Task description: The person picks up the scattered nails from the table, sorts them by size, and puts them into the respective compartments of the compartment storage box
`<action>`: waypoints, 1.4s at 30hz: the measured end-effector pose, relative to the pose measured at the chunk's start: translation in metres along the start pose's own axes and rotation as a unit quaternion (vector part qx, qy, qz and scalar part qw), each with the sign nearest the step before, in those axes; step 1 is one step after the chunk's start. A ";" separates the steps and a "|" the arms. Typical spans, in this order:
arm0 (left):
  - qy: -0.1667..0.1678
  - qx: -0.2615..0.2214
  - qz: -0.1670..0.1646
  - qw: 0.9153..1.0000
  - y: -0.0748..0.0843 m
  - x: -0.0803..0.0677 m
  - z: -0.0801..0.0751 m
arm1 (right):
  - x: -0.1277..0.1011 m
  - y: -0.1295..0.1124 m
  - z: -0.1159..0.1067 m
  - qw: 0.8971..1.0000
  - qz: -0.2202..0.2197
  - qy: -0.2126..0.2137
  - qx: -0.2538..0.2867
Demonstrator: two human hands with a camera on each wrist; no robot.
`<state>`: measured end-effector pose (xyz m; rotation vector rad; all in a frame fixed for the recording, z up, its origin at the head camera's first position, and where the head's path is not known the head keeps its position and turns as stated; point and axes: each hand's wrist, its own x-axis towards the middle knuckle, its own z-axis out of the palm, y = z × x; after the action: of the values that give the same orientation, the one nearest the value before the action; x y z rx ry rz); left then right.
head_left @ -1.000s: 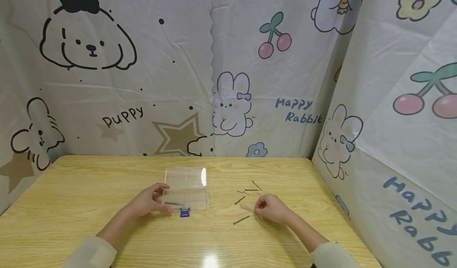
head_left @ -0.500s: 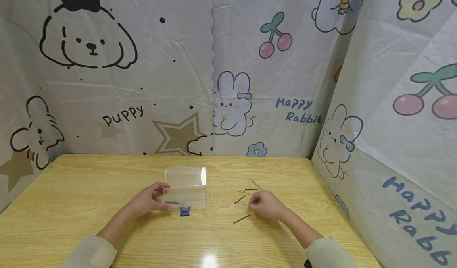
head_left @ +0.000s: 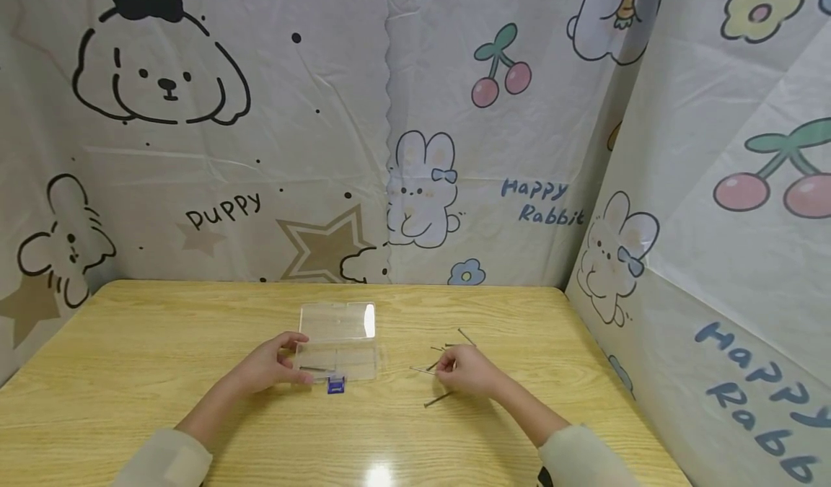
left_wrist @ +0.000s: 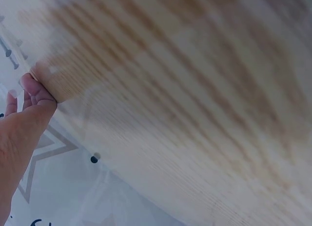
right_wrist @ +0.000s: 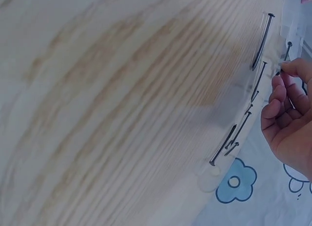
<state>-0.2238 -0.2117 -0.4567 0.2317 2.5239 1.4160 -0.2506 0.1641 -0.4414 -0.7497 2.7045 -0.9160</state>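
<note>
A clear plastic box [head_left: 357,362] lies on the table with its hinged lid [head_left: 337,321] raised at the back. My left hand [head_left: 269,363] holds the box's left end, thumb at the front and fingers behind. A nail [head_left: 317,369] lies inside, and a blue latch [head_left: 335,385] is on the front side. Right of the box, my right hand [head_left: 470,371] pinches a nail [head_left: 420,370] between thumb and fingertips, its free end pointing left. The right wrist view shows this held nail [right_wrist: 288,50] too, its head outward.
Several loose nails lie under and around my right hand, among them one nail [head_left: 437,400] in front and another [head_left: 466,337] behind; my hand partly covers some. The wooden table [head_left: 195,314] ends at the back against a printed cloth [head_left: 324,148], which also hangs on the right.
My right hand has moved left over the table, carrying the pinched nail toward the box. The left hand and the box have stayed in place.
</note>
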 end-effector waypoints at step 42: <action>0.003 0.000 -0.008 1.000 -0.001 0.002 0.000 | 0.046 -0.063 0.027 0.999 -0.030 -0.028 -0.006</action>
<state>-0.2257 -0.2119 -0.4572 0.2072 2.5260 1.4121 -0.2558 0.0834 -0.4255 -0.8496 2.6552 -0.8790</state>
